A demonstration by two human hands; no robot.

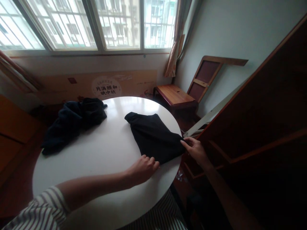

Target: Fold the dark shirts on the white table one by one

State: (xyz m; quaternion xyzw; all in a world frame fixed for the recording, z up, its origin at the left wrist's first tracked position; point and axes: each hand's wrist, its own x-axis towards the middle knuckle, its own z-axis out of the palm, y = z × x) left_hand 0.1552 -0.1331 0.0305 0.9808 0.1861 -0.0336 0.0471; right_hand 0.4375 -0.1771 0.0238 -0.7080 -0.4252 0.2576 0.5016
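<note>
A folded black garment (153,135) lies flat on the right side of a round white table (103,153). My left hand (144,167) rests at its near edge, fingers curled and pinching the cloth. At the garment's right corner, by the table's rim, my right hand (195,148) pinches the fabric between thumb and fingers. A second dark garment (72,123) lies crumpled in a heap on the far left of the table, away from both hands.
A dark wooden cabinet (263,127) stands close on the right. A low wooden bench (175,95) and a leaning wooden frame (206,76) sit by the far wall. Behind the table are a printed cardboard panel (105,86) and large windows (96,25).
</note>
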